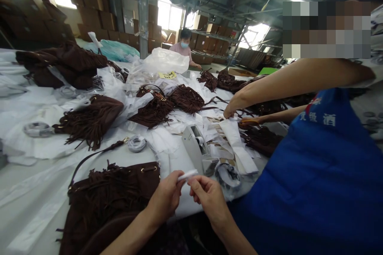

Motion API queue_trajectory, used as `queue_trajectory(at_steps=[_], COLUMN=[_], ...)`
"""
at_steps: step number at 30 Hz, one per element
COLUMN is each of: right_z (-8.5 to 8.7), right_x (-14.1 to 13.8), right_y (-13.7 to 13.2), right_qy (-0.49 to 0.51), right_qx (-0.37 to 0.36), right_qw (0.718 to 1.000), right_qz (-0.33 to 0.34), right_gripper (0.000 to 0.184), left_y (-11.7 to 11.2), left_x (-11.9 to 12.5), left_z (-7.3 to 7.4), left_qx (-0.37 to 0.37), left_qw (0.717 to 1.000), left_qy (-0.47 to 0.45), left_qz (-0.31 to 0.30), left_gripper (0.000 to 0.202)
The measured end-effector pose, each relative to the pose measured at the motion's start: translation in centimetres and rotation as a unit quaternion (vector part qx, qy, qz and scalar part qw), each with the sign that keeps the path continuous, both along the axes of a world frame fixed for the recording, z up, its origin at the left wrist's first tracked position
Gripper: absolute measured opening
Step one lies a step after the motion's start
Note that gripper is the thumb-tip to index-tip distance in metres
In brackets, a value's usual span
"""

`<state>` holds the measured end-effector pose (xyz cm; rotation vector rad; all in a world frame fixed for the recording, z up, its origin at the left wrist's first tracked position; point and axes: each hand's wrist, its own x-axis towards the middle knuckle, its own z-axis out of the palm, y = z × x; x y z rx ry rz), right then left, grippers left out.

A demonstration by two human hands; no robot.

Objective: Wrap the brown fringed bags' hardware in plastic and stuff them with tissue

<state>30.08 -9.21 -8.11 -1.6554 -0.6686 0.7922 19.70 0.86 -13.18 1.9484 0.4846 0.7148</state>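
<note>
A small folded white strip (188, 174), perhaps paper or foam, is pinched between both hands above the table's front edge. My left hand (167, 194) grips its left end with the fingers closed. At the right end, the thumb and fingertips of my right hand (208, 198) are pressed together on it. Left of my hands lies a dark brown fringed handbag (119, 185), its strap (86, 161) stretching up towards a wrapped grey coil (136, 143). Just beyond my hands stands a grey tape dispenser (193, 149). A second wrapped coil (228, 175) sits beside it.
More brown fringed bags (92, 117) and white wrapping sheets (167, 143) cover the table. On the right, a co-worker in a blue apron (302, 175) reaches over white strips (236, 143) with orange-handled scissors (249, 121). Another person (182, 48) is across the table.
</note>
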Motion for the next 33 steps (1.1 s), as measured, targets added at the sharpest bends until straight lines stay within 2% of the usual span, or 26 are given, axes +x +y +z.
queue_trajectory(at_steps=[3, 7, 12, 14, 19, 24, 28, 33], right_z=[-1.3, -2.1, -2.5, -2.5, -2.1, -2.4, -3.1, -3.4], right_x=[-0.2, -0.4, -0.7, -0.8, -1.9, -2.7, -3.0, -3.0], right_y=[0.5, 0.5, 0.7, 1.0, 1.8, 2.2, 2.6, 2.6], right_qy=[0.031, 0.066, 0.101, 0.113, 0.142, 0.198, 0.22, 0.159], right_qx=[-0.009, -0.017, -0.003, 0.011, 0.067, 0.104, 0.119, 0.105], right_qw=[0.999, 0.995, 0.992, 0.991, 0.983, 0.962, 0.949, 0.977], right_qz=[-0.039, -0.069, -0.072, -0.072, -0.091, -0.155, -0.191, -0.092], right_gripper=[0.041, 0.044, 0.046, 0.046, 0.041, 0.045, 0.06, 0.048], left_y=[-0.1, -0.2, 0.1, 0.1, -0.5, -1.0, -1.0, -1.2], left_x=[-0.2, -0.4, -0.7, -0.7, -0.3, 0.1, 0.1, -0.6], left_z=[-0.7, -1.4, -0.9, -0.3, 1.0, 1.3, 1.5, 1.8], left_qx=[0.044, 0.087, 0.065, 0.039, -0.118, -0.152, -0.191, -0.278], left_qw=[0.999, 0.996, 0.995, 0.997, 0.991, 0.981, 0.974, 0.957], left_qy=[-0.009, -0.013, -0.036, -0.037, -0.023, -0.04, -0.053, -0.05], left_qz=[-0.014, -0.032, -0.06, -0.049, 0.054, 0.114, 0.112, 0.056], left_gripper=[0.023, 0.029, 0.042, 0.038, 0.025, 0.023, 0.022, 0.035])
